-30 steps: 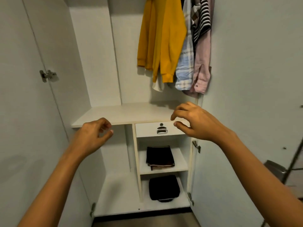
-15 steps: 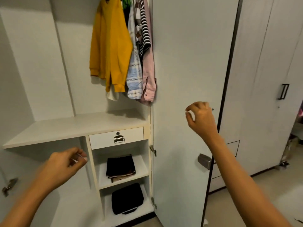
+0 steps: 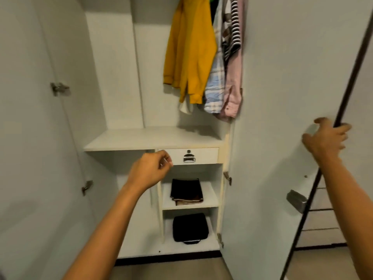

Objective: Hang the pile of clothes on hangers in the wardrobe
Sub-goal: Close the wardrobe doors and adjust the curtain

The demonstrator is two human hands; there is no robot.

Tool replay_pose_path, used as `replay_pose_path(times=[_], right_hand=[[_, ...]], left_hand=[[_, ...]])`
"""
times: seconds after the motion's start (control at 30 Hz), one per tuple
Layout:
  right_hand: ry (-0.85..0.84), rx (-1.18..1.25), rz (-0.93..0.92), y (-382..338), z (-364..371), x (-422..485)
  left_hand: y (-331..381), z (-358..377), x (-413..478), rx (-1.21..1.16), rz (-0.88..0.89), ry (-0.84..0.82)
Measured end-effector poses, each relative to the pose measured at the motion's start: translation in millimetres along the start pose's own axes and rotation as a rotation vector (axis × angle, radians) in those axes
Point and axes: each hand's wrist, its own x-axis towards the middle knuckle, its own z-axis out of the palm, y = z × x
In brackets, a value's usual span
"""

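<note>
Inside the open wardrobe hang a yellow garment (image 3: pixel 189 53), a pale plaid shirt (image 3: pixel 215 93), a pink shirt (image 3: pixel 232 91) and a striped top (image 3: pixel 235 23), bunched at the right end. Their hangers are cut off by the top of the frame. My left hand (image 3: pixel 148 171) hovers in front of the drawer with fingers loosely curled and nothing in it. My right hand (image 3: pixel 327 138) is at the outer edge of the right wardrobe door (image 3: pixel 282 77), fingers spread and bent across its dark edge strip, blurred. No loose pile of clothes is in view.
The left door (image 3: pixel 30 118) stands open. A white shelf (image 3: pixel 151 138) runs above a drawer (image 3: pixel 205 155). Below it lie folded dark clothes (image 3: pixel 186 190) and a black bag (image 3: pixel 189 227). A metal handle (image 3: pixel 296 201) sits on the right door, with more drawers (image 3: pixel 323 219) behind.
My view swung right and then back towards the wardrobe. My right hand moved away from the drawer area out to the right door's edge. My left hand stayed low and curled.
</note>
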Motion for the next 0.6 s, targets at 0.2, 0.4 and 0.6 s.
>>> replay_pose_path(times=[0.2,0.4,0.6], right_hand=[[0.076,-0.015,-0.088,-41.6,16.9,-54.7],[0.104,0.076,-0.481,-95.6,66.3,-115.7],[-0.073,0.080,-0.738,-179.6,125.3,-161.4]], left_hand=[[-17.1,-14.9,-4.7,-0.007,-0.052,0.087],[-40.2,-25.2,-5.6,-0.034,-0.130,0.148],[-84.6,-44.4,-6.4,-0.027,-0.262,0.257]])
